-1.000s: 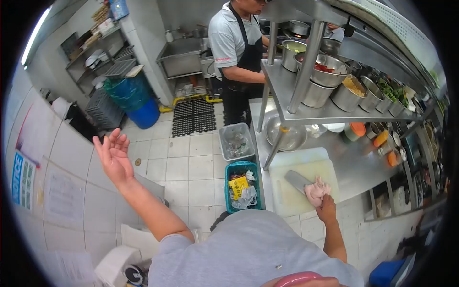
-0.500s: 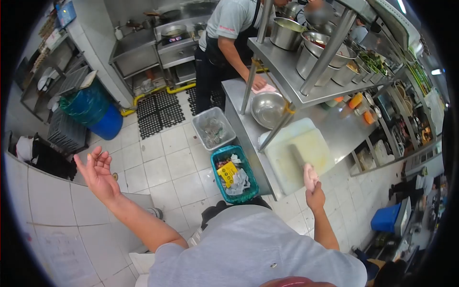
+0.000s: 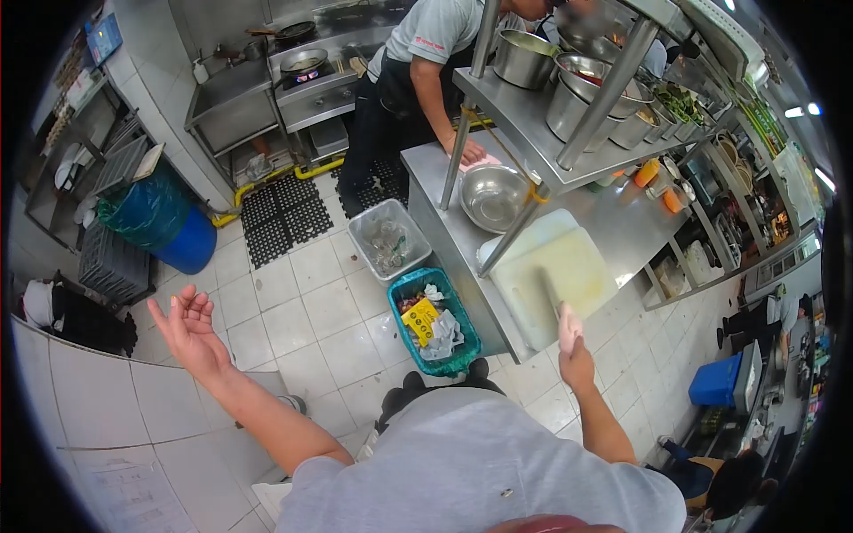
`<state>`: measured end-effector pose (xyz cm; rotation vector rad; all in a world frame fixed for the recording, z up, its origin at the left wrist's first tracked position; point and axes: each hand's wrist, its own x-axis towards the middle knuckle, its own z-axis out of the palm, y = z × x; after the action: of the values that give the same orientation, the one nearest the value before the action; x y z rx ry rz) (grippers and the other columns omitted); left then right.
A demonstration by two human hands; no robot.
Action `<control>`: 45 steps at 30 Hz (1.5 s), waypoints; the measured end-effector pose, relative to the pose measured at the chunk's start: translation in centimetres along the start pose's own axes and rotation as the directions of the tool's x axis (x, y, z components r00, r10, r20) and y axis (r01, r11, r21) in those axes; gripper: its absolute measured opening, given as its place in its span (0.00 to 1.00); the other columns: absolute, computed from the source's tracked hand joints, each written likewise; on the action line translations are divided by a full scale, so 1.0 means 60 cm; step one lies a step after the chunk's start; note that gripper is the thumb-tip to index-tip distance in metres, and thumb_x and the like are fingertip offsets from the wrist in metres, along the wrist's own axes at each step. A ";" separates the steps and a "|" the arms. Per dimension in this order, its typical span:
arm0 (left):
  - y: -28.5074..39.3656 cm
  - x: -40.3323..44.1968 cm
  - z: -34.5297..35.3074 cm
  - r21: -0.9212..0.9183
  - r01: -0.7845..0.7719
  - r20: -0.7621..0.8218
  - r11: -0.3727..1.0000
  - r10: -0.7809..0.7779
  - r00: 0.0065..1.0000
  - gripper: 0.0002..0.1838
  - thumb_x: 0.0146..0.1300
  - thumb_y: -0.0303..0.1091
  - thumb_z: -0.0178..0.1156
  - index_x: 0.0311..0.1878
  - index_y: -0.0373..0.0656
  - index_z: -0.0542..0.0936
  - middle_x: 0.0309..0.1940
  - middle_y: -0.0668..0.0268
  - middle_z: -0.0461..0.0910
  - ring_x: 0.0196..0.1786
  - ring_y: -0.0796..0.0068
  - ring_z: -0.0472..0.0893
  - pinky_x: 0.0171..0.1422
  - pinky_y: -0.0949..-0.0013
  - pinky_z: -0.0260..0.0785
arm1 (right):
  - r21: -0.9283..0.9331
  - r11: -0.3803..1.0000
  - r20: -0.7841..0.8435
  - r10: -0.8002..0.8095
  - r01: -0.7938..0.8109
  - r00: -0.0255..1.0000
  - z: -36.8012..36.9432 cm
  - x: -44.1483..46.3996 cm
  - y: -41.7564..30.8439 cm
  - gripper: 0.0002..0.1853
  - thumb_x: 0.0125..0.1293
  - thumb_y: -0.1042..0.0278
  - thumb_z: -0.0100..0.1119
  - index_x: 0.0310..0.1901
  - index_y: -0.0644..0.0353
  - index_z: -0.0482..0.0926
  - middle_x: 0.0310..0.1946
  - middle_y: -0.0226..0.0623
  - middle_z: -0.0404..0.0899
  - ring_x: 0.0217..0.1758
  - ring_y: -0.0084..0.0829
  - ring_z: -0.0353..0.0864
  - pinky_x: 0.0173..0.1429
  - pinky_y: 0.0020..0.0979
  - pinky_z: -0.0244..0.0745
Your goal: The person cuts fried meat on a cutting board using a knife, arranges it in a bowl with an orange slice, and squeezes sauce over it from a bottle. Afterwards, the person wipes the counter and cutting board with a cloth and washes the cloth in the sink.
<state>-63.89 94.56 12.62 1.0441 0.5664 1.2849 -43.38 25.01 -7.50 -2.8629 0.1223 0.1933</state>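
Knife (image 3: 547,286), one: blade over the cutting board's (image 3: 515,284) near edge, long axis pointing forward and slightly left from your nearer right hand (image 3: 577,362); that hand closed, apparently on the hidden handle. Pale meat (image 3: 569,325): between blade and knuckles. Left hand (image 3: 191,338): empty, fingers spread, well off the bench's (image 3: 635,233) left edge.

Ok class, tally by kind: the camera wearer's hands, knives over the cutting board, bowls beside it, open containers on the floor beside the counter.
Hands (left hand, right hand): 2
Knife: 1
Metal bowl: 1
Containers (grey box, teal basket): 2
Total: 6
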 end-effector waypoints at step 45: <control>-0.341 -0.323 0.126 0.345 0.668 0.446 0.660 -0.741 0.502 0.17 0.78 0.35 0.66 0.63 0.36 0.81 0.41 0.63 0.87 0.39 0.72 0.87 0.43 0.69 0.81 | 0.092 0.994 -0.022 0.057 -0.055 0.998 0.012 -0.010 -0.046 0.38 0.70 0.52 0.66 0.72 0.75 0.75 0.51 0.74 0.87 0.58 0.71 0.87 0.64 0.59 0.81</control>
<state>-52.13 74.93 -5.47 1.0578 0.5370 0.1656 -43.81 27.91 -7.41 -2.7732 0.2109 0.1588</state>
